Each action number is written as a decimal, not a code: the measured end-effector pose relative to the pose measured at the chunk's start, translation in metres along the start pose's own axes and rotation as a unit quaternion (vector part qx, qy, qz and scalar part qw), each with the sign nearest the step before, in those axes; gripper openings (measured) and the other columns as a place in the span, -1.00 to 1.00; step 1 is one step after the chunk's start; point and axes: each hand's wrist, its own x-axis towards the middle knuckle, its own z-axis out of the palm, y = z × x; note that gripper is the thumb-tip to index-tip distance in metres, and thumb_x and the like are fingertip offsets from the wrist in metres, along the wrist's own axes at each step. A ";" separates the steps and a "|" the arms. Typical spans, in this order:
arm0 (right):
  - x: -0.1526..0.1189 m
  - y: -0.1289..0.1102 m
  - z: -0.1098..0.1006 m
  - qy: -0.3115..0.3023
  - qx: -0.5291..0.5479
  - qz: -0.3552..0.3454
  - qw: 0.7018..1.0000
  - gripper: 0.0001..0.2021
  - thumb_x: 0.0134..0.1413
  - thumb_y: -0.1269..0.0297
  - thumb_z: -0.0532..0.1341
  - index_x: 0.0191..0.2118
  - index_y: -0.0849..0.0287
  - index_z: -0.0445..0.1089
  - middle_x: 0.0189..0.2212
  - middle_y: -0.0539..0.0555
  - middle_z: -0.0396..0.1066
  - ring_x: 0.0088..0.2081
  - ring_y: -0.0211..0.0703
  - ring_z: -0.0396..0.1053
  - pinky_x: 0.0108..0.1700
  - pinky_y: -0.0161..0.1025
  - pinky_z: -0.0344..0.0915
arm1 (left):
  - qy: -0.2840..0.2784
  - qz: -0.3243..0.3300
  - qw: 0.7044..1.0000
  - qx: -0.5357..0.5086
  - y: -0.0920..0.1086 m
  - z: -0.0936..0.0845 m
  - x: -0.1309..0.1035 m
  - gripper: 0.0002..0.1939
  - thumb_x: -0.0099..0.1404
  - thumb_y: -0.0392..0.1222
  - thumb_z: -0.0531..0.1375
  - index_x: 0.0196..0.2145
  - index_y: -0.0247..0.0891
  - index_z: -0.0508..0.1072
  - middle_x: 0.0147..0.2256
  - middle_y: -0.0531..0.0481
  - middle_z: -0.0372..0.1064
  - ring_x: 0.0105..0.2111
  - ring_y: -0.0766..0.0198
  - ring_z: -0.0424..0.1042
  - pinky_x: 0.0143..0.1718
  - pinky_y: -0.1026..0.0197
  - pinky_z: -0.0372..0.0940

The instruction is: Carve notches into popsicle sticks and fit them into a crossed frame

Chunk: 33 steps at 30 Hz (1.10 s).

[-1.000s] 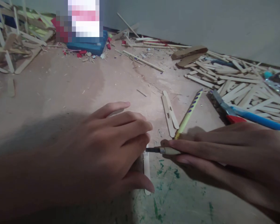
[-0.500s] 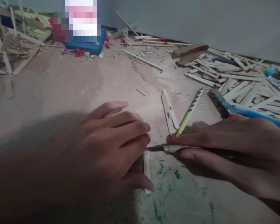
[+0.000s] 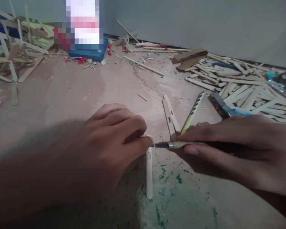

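Note:
Upright in my view, a wooden craft stick (image 3: 149, 178) lies on the table with a small cut mark near its upper part. My left hand (image 3: 114, 140) has curled fingers, and its index fingertip presses across the stick near the top; the thumb is hidden. My right hand (image 3: 231, 143) pinches a craft knife (image 3: 178, 145) between thumb and fingers. The dark blade points left, its tip at the left index fingertip beside the stick. Two notched craft sticks (image 3: 171, 116) lie just beyond the knife, with a yellow pen with dark spots (image 3: 193, 113) next to them.
A heap of craft sticks (image 3: 248, 86) spreads at the right, with a blue-handled tool (image 3: 225, 106) before it. A stick structure (image 3: 14, 51) stands far left. A blue box (image 3: 88, 54) sits at the back among scraps. A wall (image 3: 205, 25) closes the far side.
My left thumb has drawn back off the lower end of the stick and out of sight, and the left fingers have curled in more. The knife has shifted slightly up along the stick.

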 end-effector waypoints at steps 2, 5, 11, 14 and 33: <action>0.000 -0.002 0.003 0.034 0.040 0.024 0.998 -0.84 0.29 0.18 0.34 -0.08 -0.28 0.61 -0.39 -0.24 0.62 -0.57 -0.34 0.49 -0.71 -0.45 0.22 | -0.004 0.000 1.000 0.002 -0.001 -0.001 0.000 -0.77 0.45 -0.38 0.14 -0.05 -0.25 0.56 -0.16 -0.05 0.46 -0.11 0.13 0.44 0.14 -0.04 0.26; 0.000 -0.003 0.004 0.077 0.064 0.039 0.994 -0.86 0.27 0.17 0.38 -0.11 -0.28 0.63 -0.48 -0.24 0.58 -0.63 -0.35 0.43 -0.75 -0.44 0.16 | -0.010 0.002 1.000 0.006 -0.002 -0.005 0.001 -0.85 0.44 -0.32 0.18 -0.14 -0.22 0.56 -0.16 -0.04 0.46 -0.13 0.13 0.42 0.17 -0.09 0.24; 0.000 0.002 -0.001 0.095 0.003 0.034 0.995 -0.85 0.21 0.21 0.41 -0.12 -0.19 0.65 -0.60 -0.18 0.50 -0.73 -0.40 0.25 -0.78 -0.45 0.04 | -0.019 -0.017 0.999 -0.041 -0.001 -0.010 0.000 -0.80 0.50 -0.30 0.11 -0.16 -0.16 0.55 -0.09 -0.01 0.49 -0.08 0.16 0.44 0.14 -0.02 0.26; -0.001 0.003 0.000 0.107 0.009 0.041 0.993 -0.85 0.20 0.17 0.41 -0.12 -0.19 0.65 -0.61 -0.18 0.49 -0.73 -0.40 0.25 -0.77 -0.45 0.04 | -0.036 -0.027 0.996 -0.081 -0.004 -0.013 0.000 -0.79 0.51 -0.25 0.12 -0.21 -0.09 0.55 -0.06 0.07 0.48 -0.08 0.22 0.44 0.07 0.08 0.30; 0.001 -0.006 -0.001 0.181 0.005 0.118 0.976 -0.91 0.18 0.06 0.42 -0.27 -0.13 0.64 -0.56 -0.16 0.54 -0.60 -0.22 0.45 -0.67 -0.26 0.21 | 0.011 -0.061 0.997 -0.038 -0.007 -0.019 0.003 -0.71 0.60 -0.15 0.07 -0.20 -0.07 0.59 -0.22 0.15 0.58 -0.29 0.40 0.52 -0.28 0.32 0.30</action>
